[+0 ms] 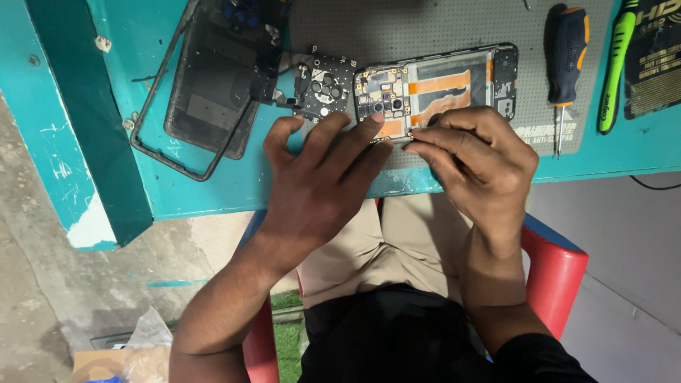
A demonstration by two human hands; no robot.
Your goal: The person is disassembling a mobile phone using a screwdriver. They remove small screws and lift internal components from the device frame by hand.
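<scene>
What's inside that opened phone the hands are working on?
Inside the phone: a circuit board with camera lenses and orange ribbon strips. The left hand and right hand cover its near edge, so that part is hidden.

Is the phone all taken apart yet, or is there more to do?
Partly. The dark back cover and the small black camera plate already lie on the teal table. The left hand steadies the opened phone body while the right hand pinches at its lower edge. The circuit board and orange ribbon cable still sit inside.
</scene>
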